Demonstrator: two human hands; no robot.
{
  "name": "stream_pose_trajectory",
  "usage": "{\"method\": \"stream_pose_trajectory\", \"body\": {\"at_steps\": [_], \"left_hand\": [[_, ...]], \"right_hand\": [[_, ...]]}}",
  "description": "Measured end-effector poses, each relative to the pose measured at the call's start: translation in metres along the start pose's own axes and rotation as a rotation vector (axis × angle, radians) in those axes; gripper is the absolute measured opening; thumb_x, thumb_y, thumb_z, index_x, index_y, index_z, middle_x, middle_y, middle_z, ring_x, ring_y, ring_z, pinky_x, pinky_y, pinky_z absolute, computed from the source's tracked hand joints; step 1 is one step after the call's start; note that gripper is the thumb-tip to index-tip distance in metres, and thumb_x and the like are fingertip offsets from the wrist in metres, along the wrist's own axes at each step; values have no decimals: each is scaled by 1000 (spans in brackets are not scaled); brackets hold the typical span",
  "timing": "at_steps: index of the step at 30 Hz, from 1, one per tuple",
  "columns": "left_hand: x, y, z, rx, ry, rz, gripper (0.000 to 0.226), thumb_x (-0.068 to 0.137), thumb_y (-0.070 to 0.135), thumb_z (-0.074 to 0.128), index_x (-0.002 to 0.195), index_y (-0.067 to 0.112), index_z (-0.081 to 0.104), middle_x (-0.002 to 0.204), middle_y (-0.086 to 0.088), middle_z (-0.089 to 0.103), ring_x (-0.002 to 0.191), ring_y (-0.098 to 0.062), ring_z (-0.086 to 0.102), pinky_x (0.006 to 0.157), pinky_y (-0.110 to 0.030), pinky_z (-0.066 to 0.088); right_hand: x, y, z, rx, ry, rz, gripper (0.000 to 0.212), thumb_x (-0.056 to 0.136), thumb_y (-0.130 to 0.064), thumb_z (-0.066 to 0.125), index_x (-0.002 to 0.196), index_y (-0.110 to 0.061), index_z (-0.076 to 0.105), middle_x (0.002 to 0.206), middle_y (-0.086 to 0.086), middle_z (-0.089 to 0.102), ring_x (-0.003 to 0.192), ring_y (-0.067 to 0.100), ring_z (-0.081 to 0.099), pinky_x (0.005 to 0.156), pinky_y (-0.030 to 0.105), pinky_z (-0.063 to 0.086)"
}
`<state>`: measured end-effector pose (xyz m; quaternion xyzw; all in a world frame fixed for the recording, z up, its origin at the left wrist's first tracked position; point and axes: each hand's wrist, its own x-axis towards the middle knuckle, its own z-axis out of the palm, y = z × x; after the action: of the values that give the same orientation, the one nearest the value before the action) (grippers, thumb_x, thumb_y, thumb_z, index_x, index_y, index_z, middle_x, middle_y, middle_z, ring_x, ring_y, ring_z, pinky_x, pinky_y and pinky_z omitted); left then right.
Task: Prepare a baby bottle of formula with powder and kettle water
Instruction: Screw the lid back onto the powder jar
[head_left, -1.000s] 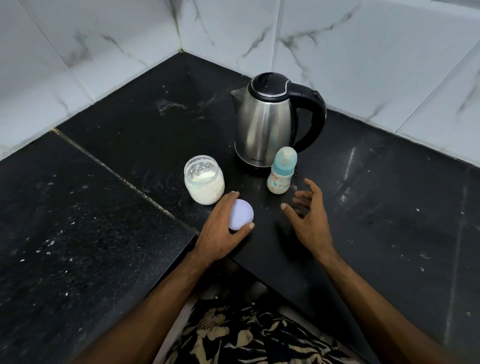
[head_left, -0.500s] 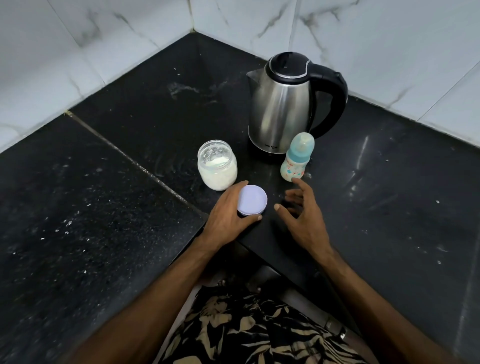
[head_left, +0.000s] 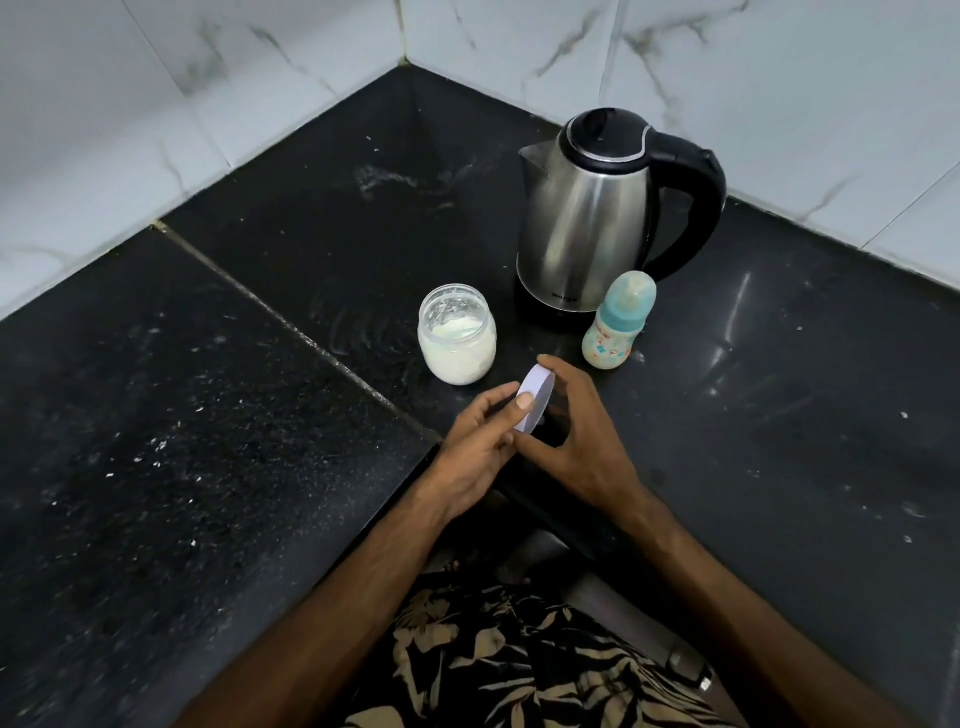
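Observation:
An open glass jar (head_left: 457, 338) half full of white formula powder stands on the black counter. Its pale lilac lid (head_left: 535, 397) is tilted on edge just in front of it, pinched by my left hand (head_left: 480, 449), thumb on its rim. My right hand (head_left: 576, 441) curls round the lid from the right, index finger over its top edge. A small baby bottle (head_left: 618, 330) with a teal collar and clear cap stands upright behind my right hand. The steel kettle (head_left: 592, 218) with black lid and handle stands behind the bottle.
The black stone counter (head_left: 260, 415) wraps an inner corner, with a seam running diagonally left of the jar. White marble wall tiles (head_left: 208, 78) close it in at the back. The counter's front edge lies under my wrists.
The lid, lying flat under my left hand before, is now lifted and tilted on edge. My right hand has moved left from near the bottle onto the lid.

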<state>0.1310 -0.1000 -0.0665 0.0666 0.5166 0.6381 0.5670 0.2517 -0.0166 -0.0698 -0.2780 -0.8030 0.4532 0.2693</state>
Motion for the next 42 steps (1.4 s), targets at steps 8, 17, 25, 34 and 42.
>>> {"method": "stream_pose_trajectory", "body": {"at_steps": [8, 17, 25, 34, 42], "left_hand": [[-16, 20, -36, 331, 175, 243, 21, 94, 22, 63, 115, 17, 63, 101, -7, 73, 91, -14, 70, 86, -27, 52], [8, 57, -69, 735, 372, 608, 68, 76, 24, 85, 133, 23, 49, 130, 4, 56, 118, -6, 54, 93, -22, 47], [33, 81, -65, 909, 159, 565, 110, 60, 52, 85, 149, 20, 30, 150, 1, 37, 135, -9, 39, 107, -24, 36], [34, 85, -57, 865, 108, 569, 83, 69, 17, 90, 131, 35, 38, 124, 22, 49, 107, 22, 46, 85, 3, 36], [31, 91, -54, 846, 69, 580, 77, 69, 2, 88, 108, 47, 39, 108, 28, 49, 99, 30, 47, 78, 3, 38]], "right_hand": [[45, -23, -30, -187, -188, -34, 92, 74, -33, 84, 149, -29, 31, 141, -7, 38, 130, 10, 42, 107, 37, 45], [118, -74, -36, -462, -462, -145, 83, 78, -37, 79, 148, -31, 35, 143, -4, 40, 126, 12, 45, 104, 31, 42], [153, -92, -12, -628, -618, -186, 84, 79, -29, 79, 150, -26, 34, 145, 2, 40, 129, 19, 44, 106, 25, 35], [160, -95, 4, -683, -697, -169, 85, 77, -30, 79, 150, -28, 35, 144, 2, 41, 128, 22, 44, 105, 28, 37], [155, -96, 6, -740, -632, -132, 80, 77, -42, 76, 146, -34, 37, 136, 0, 44, 121, 22, 47, 102, 34, 43]]}}
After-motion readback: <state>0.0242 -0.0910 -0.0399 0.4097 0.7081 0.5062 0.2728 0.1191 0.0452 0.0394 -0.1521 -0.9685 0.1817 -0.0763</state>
